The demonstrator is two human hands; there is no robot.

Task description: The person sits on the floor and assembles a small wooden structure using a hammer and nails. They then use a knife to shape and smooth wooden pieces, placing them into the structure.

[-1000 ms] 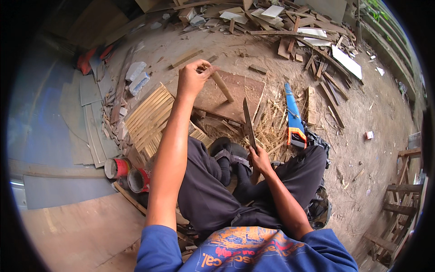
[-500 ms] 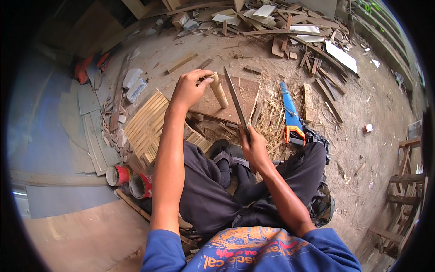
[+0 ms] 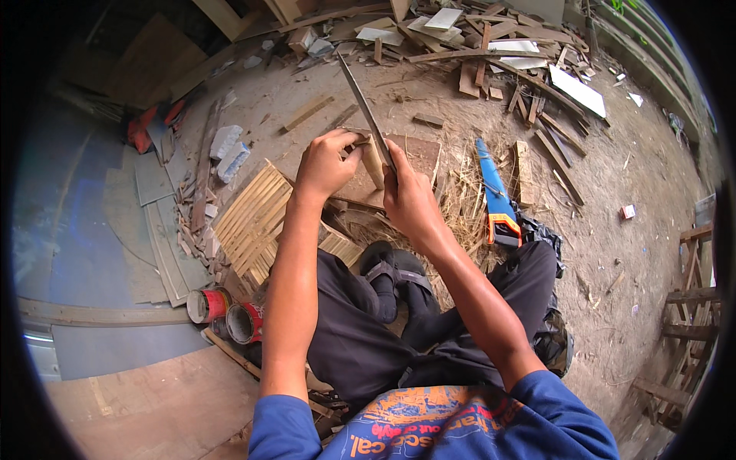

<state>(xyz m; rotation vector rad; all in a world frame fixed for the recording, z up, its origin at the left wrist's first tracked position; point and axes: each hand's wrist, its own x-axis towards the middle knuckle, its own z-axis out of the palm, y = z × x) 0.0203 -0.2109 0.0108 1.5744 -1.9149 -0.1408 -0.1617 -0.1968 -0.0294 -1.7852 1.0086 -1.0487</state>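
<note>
The brown board (image 3: 418,153), the broadest thing in the work, lies beyond both hands. A bundle of pale slats (image 3: 249,216) rests left of the left hand (image 3: 330,162), and a blue saw (image 3: 494,185) lies to the right of the right hand (image 3: 410,195), untouched. The right hand grasps a long knife (image 3: 360,96), its blade slanting forward and leftward past the left hand. Smallest is the bamboo piece (image 3: 373,162), standing slightly tilted between the hands, its upper end pinched in the left hand's fingers. Whether the blade touches it, I cannot tell.

The step in hand looks like lining the blade up with the bamboo; the next move seems to call for a steady left hold, fingers clear of the edge.

Half a second ago the right hand was nearer the knees, with the knife apart from the bamboo; now it is close beside the left hand.
</note>
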